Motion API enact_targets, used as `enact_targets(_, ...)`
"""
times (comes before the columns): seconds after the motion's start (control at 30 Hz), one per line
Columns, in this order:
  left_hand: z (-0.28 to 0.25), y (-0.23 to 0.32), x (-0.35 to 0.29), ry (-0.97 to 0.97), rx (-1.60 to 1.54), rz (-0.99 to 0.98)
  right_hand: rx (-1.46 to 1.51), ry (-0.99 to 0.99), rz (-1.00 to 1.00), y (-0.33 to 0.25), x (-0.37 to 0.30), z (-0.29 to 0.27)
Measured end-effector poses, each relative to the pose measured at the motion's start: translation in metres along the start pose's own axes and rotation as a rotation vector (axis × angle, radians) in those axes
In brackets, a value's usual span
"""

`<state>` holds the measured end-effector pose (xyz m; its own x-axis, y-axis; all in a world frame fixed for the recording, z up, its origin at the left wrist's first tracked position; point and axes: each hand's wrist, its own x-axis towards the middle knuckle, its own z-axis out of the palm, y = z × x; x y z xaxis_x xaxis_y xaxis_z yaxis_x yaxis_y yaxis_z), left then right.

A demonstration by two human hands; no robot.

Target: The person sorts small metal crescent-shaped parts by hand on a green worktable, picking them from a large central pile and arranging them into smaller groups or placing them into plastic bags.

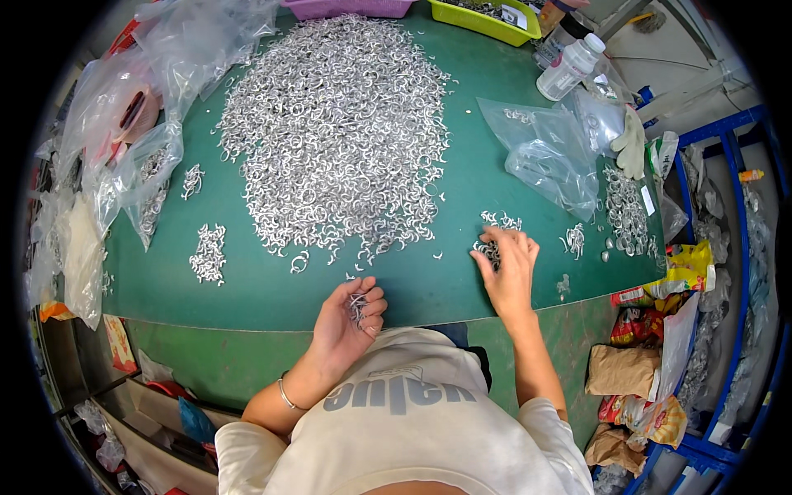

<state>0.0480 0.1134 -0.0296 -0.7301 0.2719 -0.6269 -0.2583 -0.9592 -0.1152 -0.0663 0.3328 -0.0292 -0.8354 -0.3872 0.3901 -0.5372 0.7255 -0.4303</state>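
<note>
A large heap of small silver curved metal pieces (338,132), ring- and crescent-shaped, covers the middle of a green tabletop (330,309). At the near edge of the table, my left hand (348,318) is palm up with fingers curled around several of these pieces (357,308). My right hand (511,268) is palm down to the right of the heap. Its thumb and fingers close around a few pieces (488,251) at the table surface. Just beyond its fingertips lies a small pile of the same pieces (501,220).
Smaller piles sit at left (208,254) and right (625,210). Clear plastic bags (549,161) lie on the right, with more bags (99,124) at the left edge. Farther back stand a white bottle (571,68), a purple tray (351,7) and a yellow-green tray (487,25).
</note>
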Motion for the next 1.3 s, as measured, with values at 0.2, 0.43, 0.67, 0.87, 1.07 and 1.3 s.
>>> enact_targets(0.2,-0.004,0.001,0.001,-0.036,-0.027,-0.011,-0.037,-0.042,0.035,-0.006,0.002,0.008)
enact_targets(0.43,-0.005,0.000,0.000,-0.034,0.023,-0.003,-0.220,0.015,-0.010,-0.021,0.003,0.016)
enact_targets(0.67,-0.014,0.002,-0.004,-0.075,0.003,-0.014,-0.149,0.100,0.041,-0.020,0.004,0.015)
enact_targets(0.87,-0.021,0.007,-0.014,-0.142,0.080,0.014,0.369,-0.004,0.129,-0.064,0.022,0.021)
enact_targets(1.07,-0.039,0.018,-0.036,-0.079,-0.003,0.389,0.705,-0.274,-0.452,-0.158,0.058,0.099)
enact_targets(1.3,-0.053,0.029,-0.055,-0.043,-0.057,0.671,0.559,-0.334,-0.828,-0.228,0.087,0.196)
